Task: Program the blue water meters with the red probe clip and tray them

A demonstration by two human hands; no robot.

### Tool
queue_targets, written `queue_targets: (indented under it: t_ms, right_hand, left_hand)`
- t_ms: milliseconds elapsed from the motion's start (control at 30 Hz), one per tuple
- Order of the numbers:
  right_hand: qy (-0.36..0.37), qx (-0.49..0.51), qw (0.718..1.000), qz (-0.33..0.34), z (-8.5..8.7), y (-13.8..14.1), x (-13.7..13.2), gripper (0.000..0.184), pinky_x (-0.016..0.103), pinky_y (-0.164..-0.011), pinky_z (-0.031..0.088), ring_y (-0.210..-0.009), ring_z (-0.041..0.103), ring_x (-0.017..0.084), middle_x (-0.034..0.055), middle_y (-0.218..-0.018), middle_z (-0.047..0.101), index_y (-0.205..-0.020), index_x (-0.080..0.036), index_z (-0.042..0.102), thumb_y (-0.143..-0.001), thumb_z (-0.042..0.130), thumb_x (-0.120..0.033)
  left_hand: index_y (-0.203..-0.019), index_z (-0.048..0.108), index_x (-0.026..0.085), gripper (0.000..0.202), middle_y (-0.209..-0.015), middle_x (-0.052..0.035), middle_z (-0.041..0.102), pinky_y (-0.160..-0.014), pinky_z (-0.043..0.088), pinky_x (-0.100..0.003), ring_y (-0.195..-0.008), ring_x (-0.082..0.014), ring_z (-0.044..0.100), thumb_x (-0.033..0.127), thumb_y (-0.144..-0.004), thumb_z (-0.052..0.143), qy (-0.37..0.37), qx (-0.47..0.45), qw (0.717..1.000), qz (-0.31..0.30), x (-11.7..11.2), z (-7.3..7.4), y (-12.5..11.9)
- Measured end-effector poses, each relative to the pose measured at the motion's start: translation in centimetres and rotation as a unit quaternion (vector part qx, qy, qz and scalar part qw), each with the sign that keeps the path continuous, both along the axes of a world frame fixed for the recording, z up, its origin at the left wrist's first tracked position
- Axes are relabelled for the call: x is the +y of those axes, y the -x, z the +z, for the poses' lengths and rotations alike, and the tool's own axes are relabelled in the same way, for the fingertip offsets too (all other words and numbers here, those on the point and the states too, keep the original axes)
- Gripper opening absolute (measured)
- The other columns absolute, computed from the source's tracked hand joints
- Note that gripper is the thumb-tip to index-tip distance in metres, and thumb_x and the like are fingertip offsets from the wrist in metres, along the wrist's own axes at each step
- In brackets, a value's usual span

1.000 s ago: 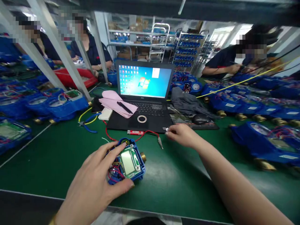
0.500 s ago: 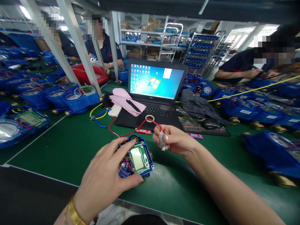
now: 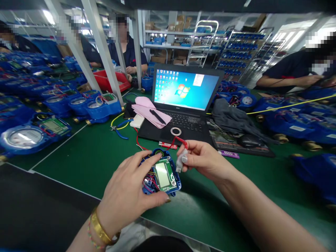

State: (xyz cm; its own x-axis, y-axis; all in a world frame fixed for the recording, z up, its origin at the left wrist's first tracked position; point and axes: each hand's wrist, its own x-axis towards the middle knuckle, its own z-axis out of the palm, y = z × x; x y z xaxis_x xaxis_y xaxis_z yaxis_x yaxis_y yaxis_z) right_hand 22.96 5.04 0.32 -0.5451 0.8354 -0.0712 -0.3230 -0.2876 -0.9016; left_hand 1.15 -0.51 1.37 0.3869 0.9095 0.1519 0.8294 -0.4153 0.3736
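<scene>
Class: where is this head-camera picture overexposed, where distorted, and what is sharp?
Head view: bright opening top right blown out; metal posts lean from wide-lens distortion; blue meters at the right edge smear; the open meter in the left hand and the clip in the right hand are sharp.

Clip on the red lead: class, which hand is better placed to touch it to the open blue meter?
Probably the right: the right hand pinches the clip just beside the meter, while the left hand is busy gripping the meter's casing.
</scene>
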Motion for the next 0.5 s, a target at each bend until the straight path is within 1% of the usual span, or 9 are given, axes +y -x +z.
queue_targets:
  t_ms: [133, 167, 233, 300, 400, 500]
  right_hand:
    - [-0.034, -0.025, 0.999, -0.019, 0.2, 0.3, -0.5, 0.022, 0.016, -0.053, 0.052, -0.055, 0.062, 0.008, -0.0001, -0.066, 0.067, -0.077, -0.013, 0.063, -0.068, 0.08, -0.024]
    - [-0.053, -0.04, 0.997, -0.026, 0.5, 0.4, -0.7, 0.022, 0.017, -0.055, 0.052, -0.057, 0.062, 0.008, -0.0003, -0.067, 0.067, -0.077, -0.014, 0.062, -0.068, 0.079, -0.024]
    - [-0.116, -0.088, 0.989, -0.043, 1.0, 0.6, -1.5, 0.019, 0.018, -0.058, 0.051, -0.061, 0.061, 0.009, -0.0011, -0.07, 0.065, -0.079, -0.015, 0.061, -0.07, 0.076, -0.022]
    - [-0.201, -0.149, 0.967, -0.051, 1.5, 0.9, -2.3, 0.013, 0.019, -0.061, 0.049, -0.064, 0.058, 0.009, -0.0013, -0.074, 0.063, -0.081, -0.016, 0.06, -0.074, 0.071, -0.019]
    - [-0.322, -0.221, 0.92, -0.039, 1.9, 1.3, -3.2, 0.005, 0.021, -0.064, 0.047, -0.067, 0.056, 0.01, -0.0003, -0.076, 0.061, -0.082, -0.015, 0.06, -0.078, 0.063, -0.013]
    - [-0.396, -0.252, 0.882, -0.036, 1.8, 1.5, -3.6, 0.006, 0.021, -0.064, 0.045, -0.066, 0.055, 0.01, -0.0001, -0.075, 0.06, -0.082, -0.015, 0.059, -0.079, 0.061, -0.01]
  left_hand:
    - [-0.132, 0.039, 0.031, 0.073, -0.133, -0.0055, 0.044, -0.096, 0.042, -0.05, -0.117, -0.0293, 0.047, 0.053, -0.068, 0.067, 0.008, 0.0, 1.0, 0.002, -0.1, 0.1, 0.1]
    - [-0.132, 0.039, 0.031, 0.074, -0.133, -0.0057, 0.044, -0.096, 0.042, -0.05, -0.117, -0.0296, 0.047, 0.053, -0.067, 0.067, 0.01, 0.002, 1.0, 0.003, -0.1, 0.2, 0.1]
    - [-0.132, 0.039, 0.031, 0.078, -0.133, -0.0059, 0.045, -0.096, 0.042, -0.051, -0.116, -0.0301, 0.047, 0.054, -0.064, 0.069, 0.01, 0.006, 1.0, 0.001, -0.2, 0.2, 0.1]
    - [-0.132, 0.039, 0.03, 0.081, -0.132, -0.006, 0.045, -0.097, 0.042, -0.05, -0.116, -0.03, 0.047, 0.054, -0.062, 0.071, 0.004, 0.01, 1.0, -0.003, -0.2, 0.2, 0.0]
    - [-0.132, 0.038, 0.03, 0.08, -0.132, -0.0057, 0.044, -0.098, 0.041, -0.048, -0.117, -0.0287, 0.046, 0.049, -0.062, 0.071, -0.008, 0.012, 1.0, -0.005, -0.2, 0.3, -0.1]
    - [-0.133, 0.038, 0.029, 0.078, -0.133, -0.0063, 0.044, -0.099, 0.04, -0.048, -0.118, -0.0285, 0.045, 0.042, -0.062, 0.07, -0.012, 0.013, 1.0, -0.005, -0.4, 0.3, -0.2]
